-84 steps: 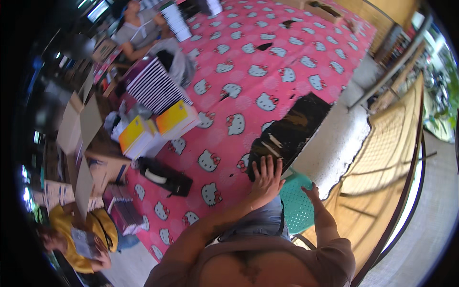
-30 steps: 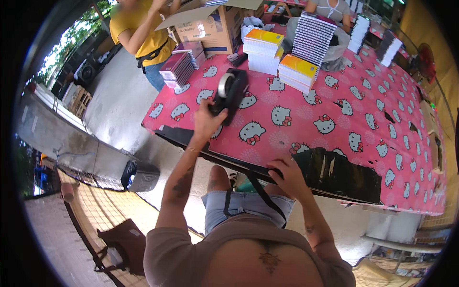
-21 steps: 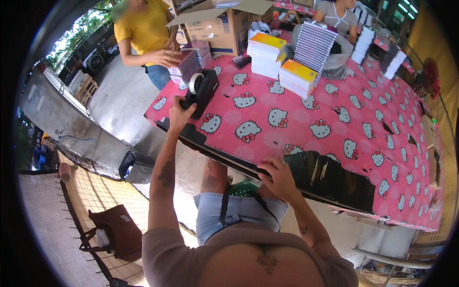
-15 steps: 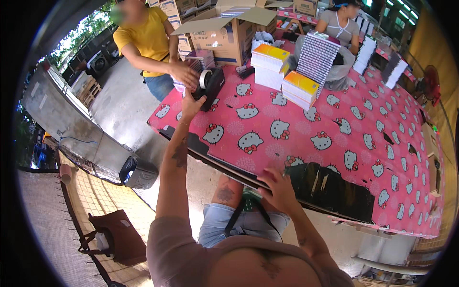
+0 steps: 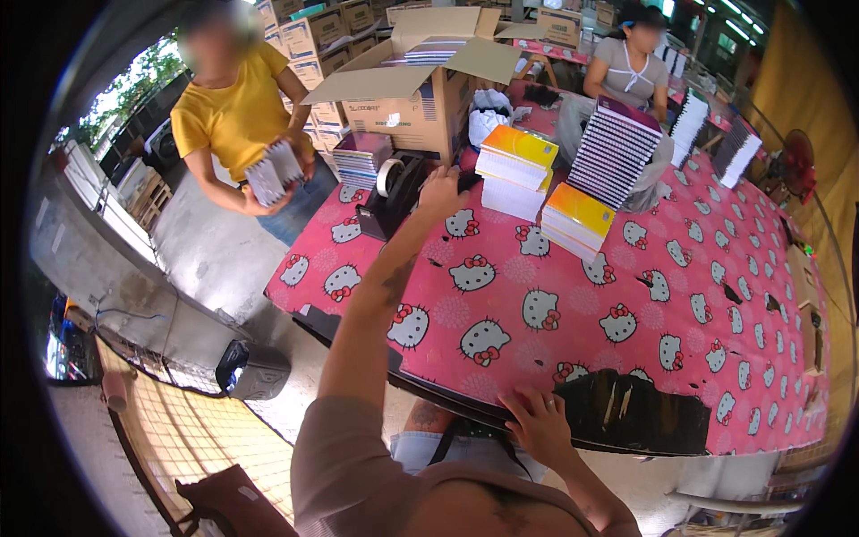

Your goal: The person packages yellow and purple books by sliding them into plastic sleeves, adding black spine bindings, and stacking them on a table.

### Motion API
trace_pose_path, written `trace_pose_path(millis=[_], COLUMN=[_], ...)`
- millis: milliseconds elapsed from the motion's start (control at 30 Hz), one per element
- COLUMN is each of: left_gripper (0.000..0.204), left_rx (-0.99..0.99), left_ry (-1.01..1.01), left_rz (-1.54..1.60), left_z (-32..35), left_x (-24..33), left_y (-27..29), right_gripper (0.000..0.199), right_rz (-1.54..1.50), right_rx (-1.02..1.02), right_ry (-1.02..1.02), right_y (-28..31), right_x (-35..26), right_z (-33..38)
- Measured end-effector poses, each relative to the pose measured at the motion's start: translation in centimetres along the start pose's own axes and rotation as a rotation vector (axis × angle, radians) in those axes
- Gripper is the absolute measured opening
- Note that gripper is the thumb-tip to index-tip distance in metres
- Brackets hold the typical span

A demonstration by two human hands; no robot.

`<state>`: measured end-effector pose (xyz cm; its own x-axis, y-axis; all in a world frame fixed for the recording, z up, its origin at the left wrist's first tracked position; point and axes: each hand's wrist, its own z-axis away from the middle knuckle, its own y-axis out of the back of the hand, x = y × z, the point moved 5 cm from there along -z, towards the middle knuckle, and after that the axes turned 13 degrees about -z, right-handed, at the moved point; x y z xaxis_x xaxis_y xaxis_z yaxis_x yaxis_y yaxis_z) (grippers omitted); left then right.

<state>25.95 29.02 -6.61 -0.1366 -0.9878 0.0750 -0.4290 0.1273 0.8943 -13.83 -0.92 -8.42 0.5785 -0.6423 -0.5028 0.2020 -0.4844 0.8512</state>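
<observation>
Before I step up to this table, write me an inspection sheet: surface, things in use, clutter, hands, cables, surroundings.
Surface: pink table cover with white cat-face print, torn at the front, exposing a black patch.
Things in use: black tape dispenser, upright; yellow-orange-covered notebook stacks; purple spiral-bound notebook stack.
Clutter: crumpled white material, right of an open brown cardboard box.
Hands: left hand at a small dark object, grip unclear; right hand, fingers resting at the front edge.
Cables: thin blue cord along the grey wall.
Surroundings: person in yellow holding notebooks; person in grey; red fan.
</observation>
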Motion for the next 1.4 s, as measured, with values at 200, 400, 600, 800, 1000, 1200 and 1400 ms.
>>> trace_pose_path(millis=[200,400,600,800,1000,1200,1400], left_gripper=[0.061,0.040,0.059,0.048,0.037,0.054,0.030], left_rx=[-0.200,-0.248,-0.319,0.085,0.051,0.066,-0.109], left_ry=[0.144,-0.037,-0.075,-0.224,-0.102,-0.158,-0.284], left_rz=[-0.192,-0.225,-0.177,0.219,0.228,0.086,0.079], left_z=[-4.1,8.1,23.0,10.1,-13.5,-22.1,-19.7], left_x=[0.2,2.8,-1.3,0.6,-2.0,-1.2,0.5], left_y=[-4.7,-1.9,10.5,12.4,3.1,-4.3,-5.4], right_gripper=[0.057,0.058,0.057,0.054,0.054,0.048,0.047], right_rz=[-0.004,0.007,-0.001,-0.021,-0.018,0.123,0.251], right_rx=[-0.025,0.023,-0.001,0.017,0.043,0.017,0.131], right_ry=[-0.039,-0.084,-0.021,0.001,-0.004,-0.015,0.075], right_y=[-0.2,-0.3,-0.3,-0.4,-0.7,-2.5,0.8], right_x=[-0.1,0.9,0.2,0.7,0.9,1.8,0.5], right_z=[-0.3,0.2,-0.6,-0.3,0.2,0.9,-1.0])
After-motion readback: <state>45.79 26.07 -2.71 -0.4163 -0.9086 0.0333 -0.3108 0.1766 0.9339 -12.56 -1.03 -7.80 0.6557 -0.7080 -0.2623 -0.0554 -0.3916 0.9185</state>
